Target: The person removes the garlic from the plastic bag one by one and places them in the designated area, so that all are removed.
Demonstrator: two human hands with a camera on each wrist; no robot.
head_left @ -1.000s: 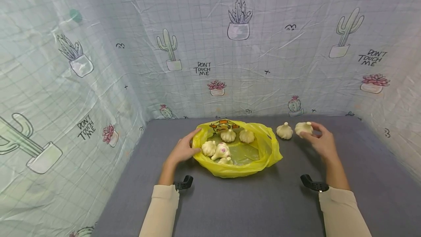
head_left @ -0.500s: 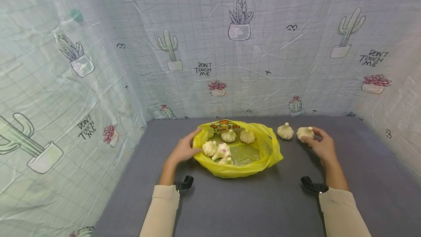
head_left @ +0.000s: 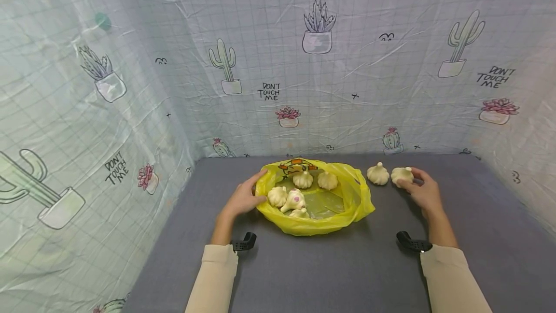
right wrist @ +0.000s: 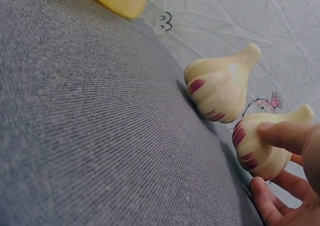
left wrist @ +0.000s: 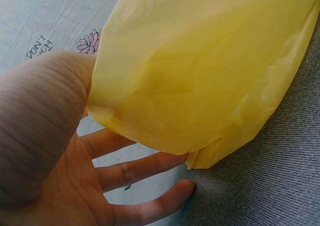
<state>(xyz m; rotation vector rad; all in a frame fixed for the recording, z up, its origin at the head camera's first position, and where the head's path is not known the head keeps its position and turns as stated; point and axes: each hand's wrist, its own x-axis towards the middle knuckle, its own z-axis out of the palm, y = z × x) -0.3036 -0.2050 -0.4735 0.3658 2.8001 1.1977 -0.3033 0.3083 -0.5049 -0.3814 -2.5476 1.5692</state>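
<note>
My left hand point(head_left: 243, 199) holds the left side of a yellow plastic bag point(head_left: 310, 227), thumb and fingers at its rim. In the left wrist view the bag point(left wrist: 200, 76) hides part of that hand, while the lower fingers point(left wrist: 145, 168) show spread beneath it. At the right my right hand point(head_left: 426, 193) grips a garlic bulb point(head_left: 401, 176), its thumb on the bulb's side and fingers behind. This bulb point(right wrist: 260, 148) has purple marks and its stem points up, close over the cloth. Just left of it stands another garlic bulb point(head_left: 378, 174), untouched.
Several garlic bulbs point(head_left: 302, 179) lie inside the open bag, one spotted pink point(head_left: 295, 199). Grey cloth point(head_left: 321, 274) covers the table. A cactus-printed sheet point(head_left: 269, 52) hangs behind and at the sides, meeting the table's back edge.
My right hand has lowered slightly toward the table with the garlic bulb in its grip. The left hand and the bag stay in place; the head view has shifted a little.
</note>
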